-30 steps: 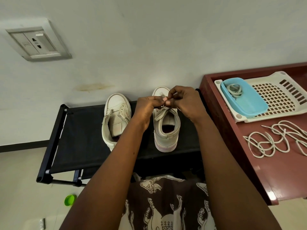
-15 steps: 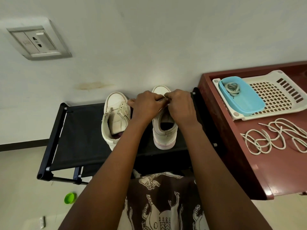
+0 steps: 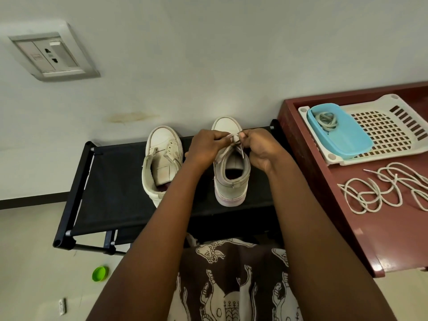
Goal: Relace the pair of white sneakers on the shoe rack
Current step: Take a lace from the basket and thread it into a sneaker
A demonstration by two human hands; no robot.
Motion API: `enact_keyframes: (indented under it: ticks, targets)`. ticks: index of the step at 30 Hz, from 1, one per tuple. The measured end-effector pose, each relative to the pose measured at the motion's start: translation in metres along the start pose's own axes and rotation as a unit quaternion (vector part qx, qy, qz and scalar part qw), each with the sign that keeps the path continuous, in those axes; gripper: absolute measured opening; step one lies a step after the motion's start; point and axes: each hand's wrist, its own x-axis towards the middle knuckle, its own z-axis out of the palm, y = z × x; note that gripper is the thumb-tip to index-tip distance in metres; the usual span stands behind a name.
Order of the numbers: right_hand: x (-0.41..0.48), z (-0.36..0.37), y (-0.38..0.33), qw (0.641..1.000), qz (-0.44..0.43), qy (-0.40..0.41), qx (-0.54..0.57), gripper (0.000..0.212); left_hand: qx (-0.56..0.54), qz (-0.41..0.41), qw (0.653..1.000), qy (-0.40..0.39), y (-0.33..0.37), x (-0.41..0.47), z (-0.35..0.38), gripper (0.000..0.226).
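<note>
step: judged as working the lace (image 3: 241,152) through eyelets near the toe; best to draw both ends evenly and keep it flat.
left hand (image 3: 206,147): fingertips pinched the lace.
right hand (image 3: 259,149): fingertips pinched it too, touching the left.
laced sneaker (image 3: 231,179): off-white, grey collar, upright on the shoe rack (image 3: 111,181).
other sneaker (image 3: 162,163): just beside, laceless.

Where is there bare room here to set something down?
The black shelf between the rack's left rail and the left sneaker; the red table nearer than the loose laces. Crowded: the right sneaker, where left hand and right hand pinch its lace.
</note>
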Motion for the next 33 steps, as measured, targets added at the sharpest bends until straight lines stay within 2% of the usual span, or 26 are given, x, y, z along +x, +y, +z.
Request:
enact_keyframes:
  ticks: [2, 6, 11, 14, 17, 22, 25, 27, 30, 33]
  targets:
    - [0.004, -0.001, -0.001, 0.998, 0.024, -0.012, 0.053, 0.03, -0.031, -0.005, 0.999, 0.008, -0.003, 0.001, -0.001, 0.031]
    - [0.008, -0.001, 0.0, 0.994, 0.051, -0.007, 0.095, 0.021, 0.015, 0.053, 0.996, 0.068, -0.007, 0.003, -0.002, 0.041]
    - [0.006, -0.004, -0.002, 0.99, 0.08, -0.019, 0.112, 0.019, -0.01, 0.11, 0.992, 0.064, -0.01, 0.001, 0.003, 0.03]
    - [0.004, -0.003, -0.003, 0.989, 0.084, -0.017, 0.12, 0.02, 0.019, 0.179, 0.974, 0.141, -0.011, -0.003, 0.007, 0.032]
    - [0.003, -0.003, -0.004, 0.99, 0.079, -0.012, 0.117, 0.02, 0.029, 0.262, 0.944, 0.198, -0.013, -0.004, 0.005, 0.021]
    - [0.002, -0.002, -0.004, 0.991, 0.082, -0.003, 0.108, 0.021, 0.163, 0.268, 0.936, 0.163, -0.018, -0.001, 0.005, 0.027]
    - [0.001, -0.002, -0.002, 0.993, 0.073, -0.013, 0.095, 0.018, 0.179, 0.275, 0.928, 0.178, -0.017, 0.002, 0.006, 0.012]
    - [0.003, -0.005, -0.002, 0.994, 0.068, -0.004, 0.088, 0.014, 0.117, 0.246, 0.946, 0.176, -0.014, 0.003, 0.004, 0.011]
    - [0.003, -0.006, -0.002, 0.993, 0.073, 0.049, 0.074, 0.005, 0.021, 0.102, 0.985, 0.138, -0.009, 0.001, 0.002, 0.012]
    - [0.001, -0.004, 0.0, 0.992, 0.068, 0.101, 0.036, 0.017, -0.083, -0.031, 0.987, 0.131, -0.012, 0.002, 0.004, 0.014]
